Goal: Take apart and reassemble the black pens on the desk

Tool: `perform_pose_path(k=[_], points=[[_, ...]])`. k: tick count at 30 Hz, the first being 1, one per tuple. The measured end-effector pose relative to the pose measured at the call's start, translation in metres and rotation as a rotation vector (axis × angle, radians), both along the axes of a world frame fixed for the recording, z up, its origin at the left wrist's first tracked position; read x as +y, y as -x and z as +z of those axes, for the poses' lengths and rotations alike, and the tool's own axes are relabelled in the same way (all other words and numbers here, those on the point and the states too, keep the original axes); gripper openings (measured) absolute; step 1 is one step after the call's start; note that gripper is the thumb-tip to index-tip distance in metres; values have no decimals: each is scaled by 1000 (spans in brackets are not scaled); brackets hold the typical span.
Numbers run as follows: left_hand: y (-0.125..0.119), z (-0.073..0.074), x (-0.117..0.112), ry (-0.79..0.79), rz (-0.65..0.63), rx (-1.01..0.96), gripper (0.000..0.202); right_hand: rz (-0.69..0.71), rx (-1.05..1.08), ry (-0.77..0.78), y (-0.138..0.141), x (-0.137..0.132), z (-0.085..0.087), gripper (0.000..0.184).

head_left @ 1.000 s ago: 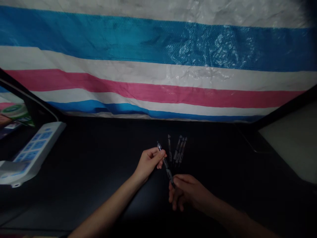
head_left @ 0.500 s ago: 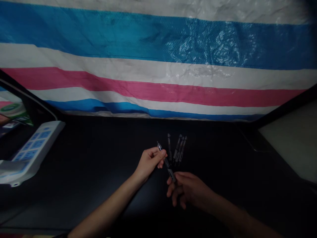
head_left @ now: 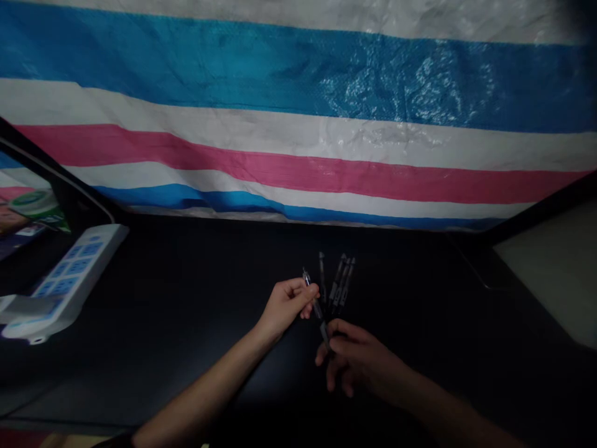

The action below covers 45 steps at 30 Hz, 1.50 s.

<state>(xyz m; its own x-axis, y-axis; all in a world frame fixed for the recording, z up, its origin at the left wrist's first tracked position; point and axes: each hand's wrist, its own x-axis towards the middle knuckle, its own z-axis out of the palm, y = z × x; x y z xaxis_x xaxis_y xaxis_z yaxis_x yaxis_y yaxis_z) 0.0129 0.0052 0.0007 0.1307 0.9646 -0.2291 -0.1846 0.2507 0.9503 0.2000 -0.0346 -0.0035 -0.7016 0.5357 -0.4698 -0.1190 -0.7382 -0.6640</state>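
Note:
A slim pen [head_left: 318, 309] slants between my two hands above the dark table. My left hand [head_left: 291, 303] is closed, pinching it near its upper, narrow-tipped end. At the pen's lower end, which has a grey clip, the thumb and forefinger of my right hand [head_left: 352, 354] are closed on it, while the other fingers curl loosely below. Just beyond my hands, several similar pens [head_left: 345, 286] lie close together on the table, and one more pen [head_left: 323, 274] lies a little to their left. Dim light hides the finer details of the pens.
A white power strip [head_left: 69, 280] with blue sockets lies at the left, with a plug-like block at its near end. Behind the black table [head_left: 196, 267] hangs a striped plastic sheet [head_left: 280, 168]. A green-and-white container [head_left: 40, 205] shows at far left.
My right thumb and forefinger have closed further around the clip end of the pen. Both hands and the pen sit slightly further right in view, as the camera has shifted a little.

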Motion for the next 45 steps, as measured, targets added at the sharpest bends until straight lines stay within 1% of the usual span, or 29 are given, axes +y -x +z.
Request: perform_pose_path(k=[3,5,10,15,21,24,27,30,32,35,38,41,45], points=[[0,0,0,-8,1,0,43,42,4,12,0,0,2,33],[0,0,0,-7,-4,-3,43,84,-4,-7,0,0,2,37],[0,0,0,-4,15,-14,43,173,-69,-78,1,-2,5,30],[4,1,3,-18,107,-67,43,224,-69,-107,0,-3,6,26],[12,6,10,-26,277,-205,43,249,-62,-119,1,-4,8,26],[13,8,12,-20,295,-242,43,252,-59,-119,1,-4,9,26],[10,8,10,6,267,-247,44,250,-61,-112,2,-3,8,28],[5,7,5,32,205,-219,45,248,-70,-108,1,-3,8,29],[2,6,2,32,144,-174,45,242,-71,-115,1,-3,7,29],[-2,2,-3,3,17,-89,44,193,-89,-124,1,-4,5,28],[-4,1,-6,-30,-87,-43,43,140,-121,-109,0,-3,1,33],[-4,2,-5,-28,-86,-49,41,114,-91,-75,0,-1,-3,38],[-2,5,-4,18,-99,-84,42,88,-24,-18,2,0,-6,42]])
